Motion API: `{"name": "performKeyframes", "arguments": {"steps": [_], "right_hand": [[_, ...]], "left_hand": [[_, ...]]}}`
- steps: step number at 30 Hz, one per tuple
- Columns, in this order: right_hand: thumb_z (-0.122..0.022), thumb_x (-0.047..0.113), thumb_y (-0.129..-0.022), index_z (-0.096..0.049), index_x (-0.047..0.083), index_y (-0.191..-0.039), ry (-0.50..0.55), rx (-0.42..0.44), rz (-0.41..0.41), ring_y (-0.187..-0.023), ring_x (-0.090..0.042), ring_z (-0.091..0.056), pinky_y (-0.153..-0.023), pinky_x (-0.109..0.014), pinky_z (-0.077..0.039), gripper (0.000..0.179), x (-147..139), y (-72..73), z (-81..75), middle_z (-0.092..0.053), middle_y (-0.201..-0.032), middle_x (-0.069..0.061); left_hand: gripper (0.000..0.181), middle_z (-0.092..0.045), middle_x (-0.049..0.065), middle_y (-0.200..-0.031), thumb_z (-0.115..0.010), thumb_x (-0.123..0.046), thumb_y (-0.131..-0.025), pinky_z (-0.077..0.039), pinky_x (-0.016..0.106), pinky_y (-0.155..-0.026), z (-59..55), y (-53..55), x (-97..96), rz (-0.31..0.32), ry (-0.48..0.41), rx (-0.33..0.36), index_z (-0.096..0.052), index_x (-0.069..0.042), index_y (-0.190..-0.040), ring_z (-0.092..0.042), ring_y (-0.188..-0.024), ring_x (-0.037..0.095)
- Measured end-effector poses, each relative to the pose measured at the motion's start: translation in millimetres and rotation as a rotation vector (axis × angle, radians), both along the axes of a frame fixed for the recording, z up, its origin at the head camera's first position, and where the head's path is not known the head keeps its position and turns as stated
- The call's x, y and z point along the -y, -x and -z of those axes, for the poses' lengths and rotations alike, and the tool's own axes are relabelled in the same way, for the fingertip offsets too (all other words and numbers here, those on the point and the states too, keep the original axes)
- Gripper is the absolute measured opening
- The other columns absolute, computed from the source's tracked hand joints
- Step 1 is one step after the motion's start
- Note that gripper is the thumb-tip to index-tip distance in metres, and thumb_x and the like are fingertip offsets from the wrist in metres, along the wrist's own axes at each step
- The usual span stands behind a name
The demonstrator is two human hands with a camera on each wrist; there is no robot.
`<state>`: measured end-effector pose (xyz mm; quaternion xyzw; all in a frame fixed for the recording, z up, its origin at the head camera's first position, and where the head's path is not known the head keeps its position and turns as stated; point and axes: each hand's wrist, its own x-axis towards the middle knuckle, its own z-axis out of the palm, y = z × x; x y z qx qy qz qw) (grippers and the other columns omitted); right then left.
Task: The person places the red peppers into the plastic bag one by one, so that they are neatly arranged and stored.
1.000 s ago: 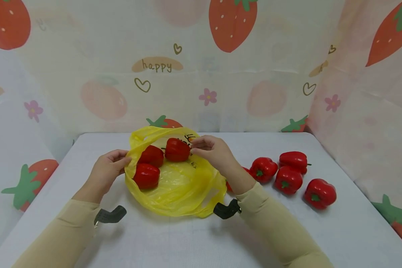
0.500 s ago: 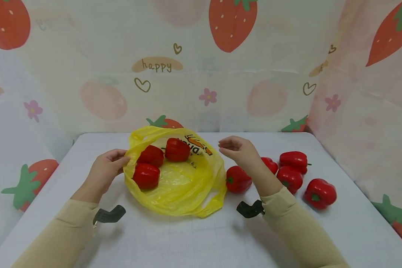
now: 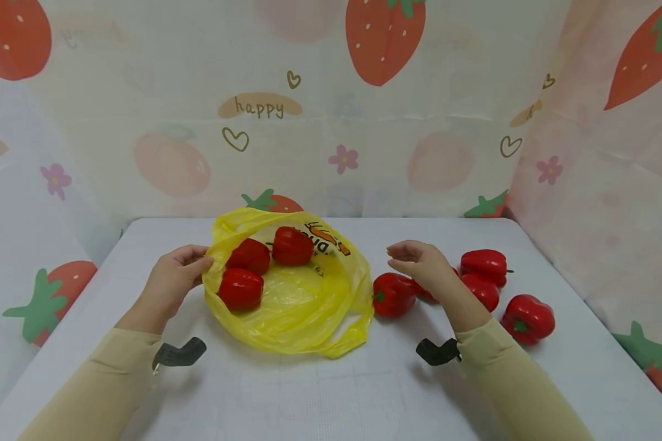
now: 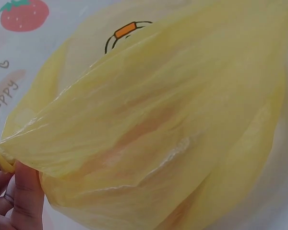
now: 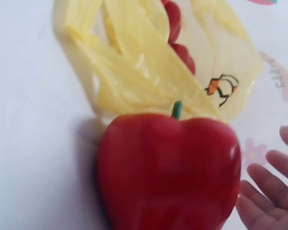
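Head view: here's the left hand [image 3: 172, 278] on the left rim of the yellow bag [image 3: 287, 334], grasping it, and that grip seems to be what props the mouth wide; thin film like this would probably sag without it. Inside, three red peppers [image 3: 241, 289]: two huddled by the gripped side, the third near the printed back wall, their weight likely steadying the bag on the counter [image 3: 309, 398]. Over to the right hand [image 3: 419, 264]: released, fingers loosely bent around nothing. Below it, the nearest pepper [image 3: 394, 296] lies just beside the bag; touching or not, no telling. A half-hidden pepper [image 3: 425, 293] peeks past the wrist, the far pepper [image 3: 483, 262] meets its neighbour [image 3: 485, 290], and the outer pepper [image 3: 528, 318] sits apart. All five loose ones are right of the bag, presumably handy for that side.

Left wrist view: thumb and fingers pinch a gathered bit of rim, creases fanning out from the pinch as if under pull, a reddish tint showing through.

Right wrist view: the nearest pepper fills the foreground, stem towards the bag! Fingers spread alongside, gripping nothing; fingertip contact is unclear.
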<state>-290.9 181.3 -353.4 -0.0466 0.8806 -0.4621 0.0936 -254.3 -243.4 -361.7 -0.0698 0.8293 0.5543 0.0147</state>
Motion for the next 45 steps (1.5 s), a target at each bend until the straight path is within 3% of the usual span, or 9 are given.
{"name": "performKeyframes", "arguments": {"steps": [9,19,24,33,37,45], "right_hand": [[-0.068,0.033,-0.081,-0.057,0.021,-0.122,-0.002,0.105,-0.08,-0.119,-0.028,-0.043,-0.088,-0.04,-0.049,0.043,-13.3,-2.8,16.5,-0.051,-0.129,-0.006],[-0.077,0.027,-0.072,-0.055,0.022,-0.125,-0.12,0.095,-0.252,-0.116,-0.024,-0.046,-0.084,-0.037,-0.052,0.058,-17.3,-5.7,18.4,-0.053,-0.126,-0.003],[-0.077,0.026,-0.072,-0.053,0.023,-0.127,-0.117,0.074,-0.308,-0.119,-0.026,-0.043,-0.085,-0.039,-0.051,0.06,-19.6,-8.2,18.1,-0.051,-0.128,-0.004],[-0.073,0.012,-0.076,-0.053,0.024,-0.127,-0.157,0.036,-0.289,-0.122,-0.027,-0.041,-0.084,-0.039,-0.051,0.057,-27.0,-14.0,19.0,-0.05,-0.13,-0.003],[-0.075,0.014,-0.075,-0.053,0.024,-0.126,-0.183,0.014,-0.279,-0.121,-0.028,-0.043,-0.082,-0.039,-0.052,0.056,-28.6,-14.3,20.7,-0.051,-0.127,-0.003],[-0.081,0.02,-0.068,-0.055,0.022,-0.122,-0.141,0.008,-0.321,-0.115,-0.024,-0.046,-0.079,-0.036,-0.053,0.061,-31.4,-16.7,23.7,-0.054,-0.12,0.001]], "left_hand": [[0.043,-0.053,0.012,-0.123,-0.051,-0.036,-0.092,-0.047,0.022,-0.085,2.7,0.9,1.4,0.003,0.002,0.002,-0.05,-0.008,-0.125,-0.053,-0.106,0.022],[0.043,-0.053,0.013,-0.124,-0.05,-0.036,-0.093,-0.047,0.023,-0.085,3.2,-0.2,0.3,0.002,0.007,0.001,-0.049,-0.008,-0.126,-0.052,-0.107,0.024],[0.042,-0.053,0.013,-0.124,-0.051,-0.035,-0.093,-0.048,0.021,-0.084,4.5,-0.4,0.0,0.0,0.006,0.004,-0.05,-0.008,-0.126,-0.053,-0.106,0.023],[0.042,-0.053,0.013,-0.124,-0.051,-0.035,-0.093,-0.047,0.023,-0.086,5.2,-0.5,-0.3,-0.001,0.006,0.004,-0.05,-0.008,-0.125,-0.052,-0.107,0.024],[0.042,-0.053,0.013,-0.124,-0.05,-0.035,-0.093,-0.047,0.023,-0.085,6.1,-0.1,-0.3,0.0,0.006,-0.002,-0.05,-0.008,-0.125,-0.052,-0.106,0.024],[0.041,-0.054,0.013,-0.123,-0.051,-0.035,-0.093,-0.048,0.022,-0.084,7.5,0.6,0.2,0.005,-0.001,-0.002,-0.05,-0.008,-0.125,-0.052,-0.106,0.024]]}}
